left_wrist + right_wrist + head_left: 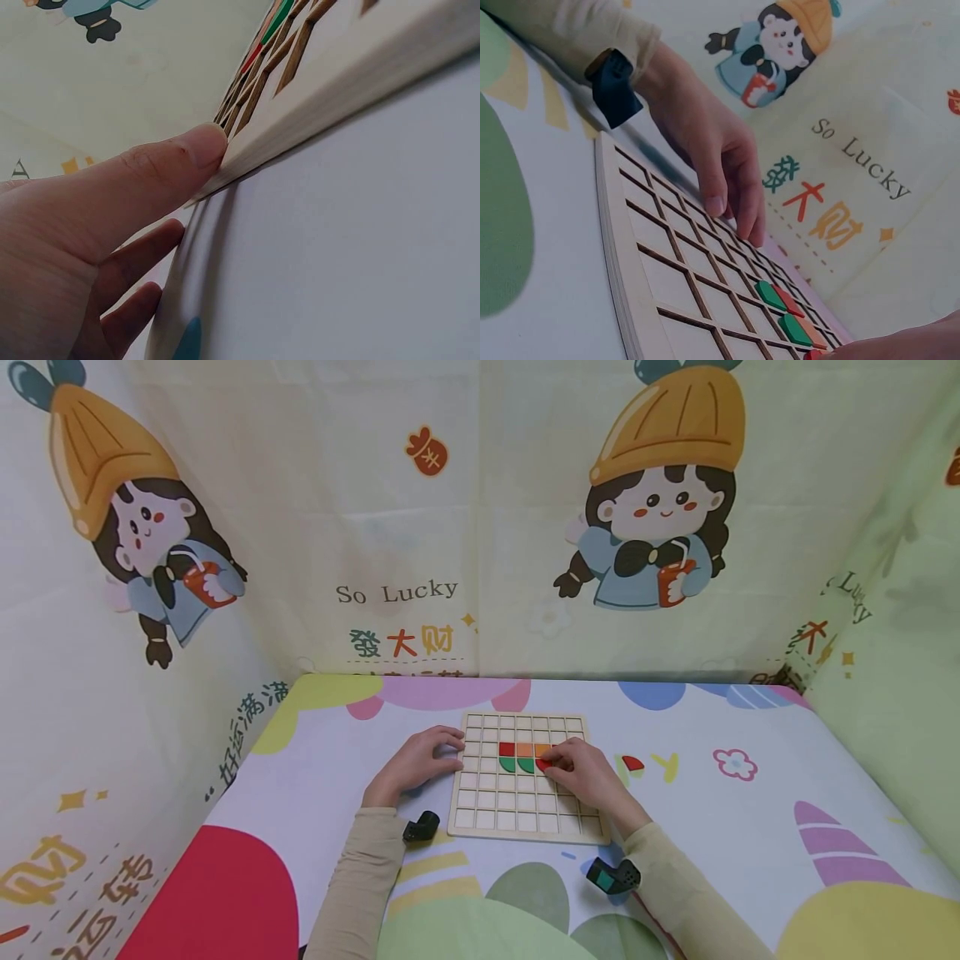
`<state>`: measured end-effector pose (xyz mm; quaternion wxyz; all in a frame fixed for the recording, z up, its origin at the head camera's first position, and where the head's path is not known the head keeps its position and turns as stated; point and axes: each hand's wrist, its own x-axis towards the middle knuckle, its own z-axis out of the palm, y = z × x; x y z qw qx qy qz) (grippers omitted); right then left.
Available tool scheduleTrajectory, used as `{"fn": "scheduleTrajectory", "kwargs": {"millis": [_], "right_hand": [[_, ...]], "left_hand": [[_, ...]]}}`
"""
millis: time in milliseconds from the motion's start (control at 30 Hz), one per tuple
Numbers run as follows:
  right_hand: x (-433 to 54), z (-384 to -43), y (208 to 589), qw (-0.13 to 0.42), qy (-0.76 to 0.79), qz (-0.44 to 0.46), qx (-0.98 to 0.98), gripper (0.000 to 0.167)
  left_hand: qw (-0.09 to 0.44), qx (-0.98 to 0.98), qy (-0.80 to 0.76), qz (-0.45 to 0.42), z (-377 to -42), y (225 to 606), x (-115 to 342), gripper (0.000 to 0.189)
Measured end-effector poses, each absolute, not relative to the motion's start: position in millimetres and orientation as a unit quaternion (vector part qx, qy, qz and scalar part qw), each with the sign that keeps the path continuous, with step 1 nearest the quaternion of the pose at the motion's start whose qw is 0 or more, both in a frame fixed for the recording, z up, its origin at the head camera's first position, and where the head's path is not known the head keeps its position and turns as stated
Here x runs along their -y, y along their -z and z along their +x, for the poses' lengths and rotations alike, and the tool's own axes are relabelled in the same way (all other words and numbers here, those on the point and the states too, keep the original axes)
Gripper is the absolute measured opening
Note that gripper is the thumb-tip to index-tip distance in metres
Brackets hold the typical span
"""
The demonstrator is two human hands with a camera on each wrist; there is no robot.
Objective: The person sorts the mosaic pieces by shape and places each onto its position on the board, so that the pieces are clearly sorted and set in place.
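Observation:
A wooden grid board [480, 820] lies on the table, divided into small square cells. Near its middle sit red [507, 749] and orange pieces [525, 749] in one row, with rounded green pieces [507, 765] in the row nearer me. My left hand [420, 762] rests at the board's left edge; in the left wrist view its thumb [176, 161] touches the wooden rim. My right hand [588, 777] is over the right half of the grid, thumb and fingers pinching a red piece [542, 765] beside the green ones. That piece is partly hidden by the fingertips.
A red wedge shape [632, 763] is right of the board; whether it is loose or printed I cannot tell. Dark wrist devices [422, 827] are at both sleeves. The printed tablecloth [712, 827] meets a cartoon-patterned backdrop [525, 635] behind the board.

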<state>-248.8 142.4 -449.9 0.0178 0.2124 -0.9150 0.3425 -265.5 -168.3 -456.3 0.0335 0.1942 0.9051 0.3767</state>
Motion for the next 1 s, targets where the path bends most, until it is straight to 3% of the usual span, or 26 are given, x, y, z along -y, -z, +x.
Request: {"fn": "scheduleTrajectory", "kwargs": {"millis": [1000], "right_hand": [[-143.2,-246.5,445.6,0.008,-0.361,0.187,0.914,0.02]], "left_hand": [[0.032,-0.903,-0.376,0.205,-265.5,454.7,169.2,0.026]]}}
